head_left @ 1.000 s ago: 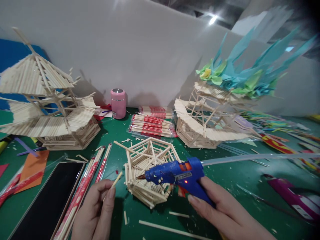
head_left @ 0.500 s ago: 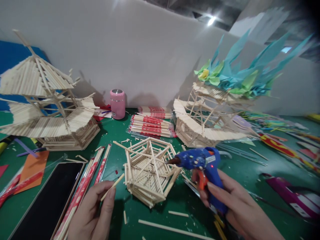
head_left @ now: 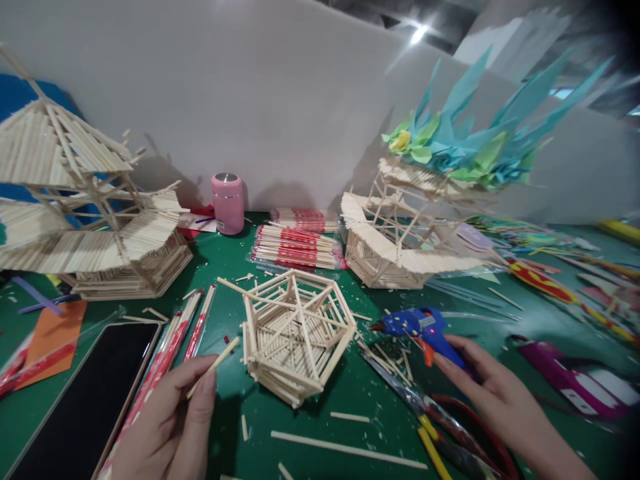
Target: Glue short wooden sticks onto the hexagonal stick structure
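Observation:
My left hand [head_left: 173, 413] pinches a short wooden stick [head_left: 227, 353] between thumb and fingers, its tip slanting up toward the middle. To the right of it stands a hexagonal frame of glued sticks [head_left: 300, 333], with crossed sticks over its top and one long stick poking out at the left. On the right, my right hand [head_left: 480, 383] is closed around the handle of a blue hot glue gun [head_left: 415, 323] with an orange trigger. The nozzle points left, low over the table beside the frame; whether the gun touches the table I cannot tell.
Scissors [head_left: 397, 387] and pliers with yellow handles [head_left: 433, 450] lie before my right hand. A phone [head_left: 85, 400] is at left. Stick pagodas [head_left: 150, 233] [head_left: 400, 257] stand behind, with a pink flask [head_left: 229, 207] and packed sticks [head_left: 295, 247] between them. Loose sticks [head_left: 350, 450] lie in front.
My right hand has lowered the glue gun and drawn it to the right, away from the stick frame. The left hand still holds its stick. The view has shifted slightly.

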The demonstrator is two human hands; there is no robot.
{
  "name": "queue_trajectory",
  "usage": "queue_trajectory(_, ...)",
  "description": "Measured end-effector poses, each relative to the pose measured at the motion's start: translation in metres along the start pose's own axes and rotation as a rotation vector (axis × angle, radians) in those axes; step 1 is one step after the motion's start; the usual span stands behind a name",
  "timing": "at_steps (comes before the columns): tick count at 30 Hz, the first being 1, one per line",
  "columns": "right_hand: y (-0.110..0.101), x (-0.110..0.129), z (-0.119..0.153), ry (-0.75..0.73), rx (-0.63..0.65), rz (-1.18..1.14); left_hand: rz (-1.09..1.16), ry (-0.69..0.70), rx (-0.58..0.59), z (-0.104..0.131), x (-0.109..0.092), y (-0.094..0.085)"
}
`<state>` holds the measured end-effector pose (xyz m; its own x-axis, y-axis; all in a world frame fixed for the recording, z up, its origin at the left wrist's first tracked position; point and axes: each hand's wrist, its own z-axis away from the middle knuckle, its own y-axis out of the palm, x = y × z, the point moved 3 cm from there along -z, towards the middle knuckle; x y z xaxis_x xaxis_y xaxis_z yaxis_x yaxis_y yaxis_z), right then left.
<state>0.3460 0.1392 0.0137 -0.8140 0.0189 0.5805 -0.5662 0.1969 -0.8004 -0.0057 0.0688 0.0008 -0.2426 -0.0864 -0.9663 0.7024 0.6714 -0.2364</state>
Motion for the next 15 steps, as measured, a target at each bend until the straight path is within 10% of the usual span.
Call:
queue_trajectory(9, 0.025, -0.018, 0.008, 0.010, 0.115, 0.098, 0.027, 0.014, 0.094, 0.001, 0.002, 0.002)
queue_trajectory(15, 0.004, 0.027, 0.010, -0.126, -0.143, 0.064, -0.080, 0.111, 0.150, -0.004, -0.002, 0.000)
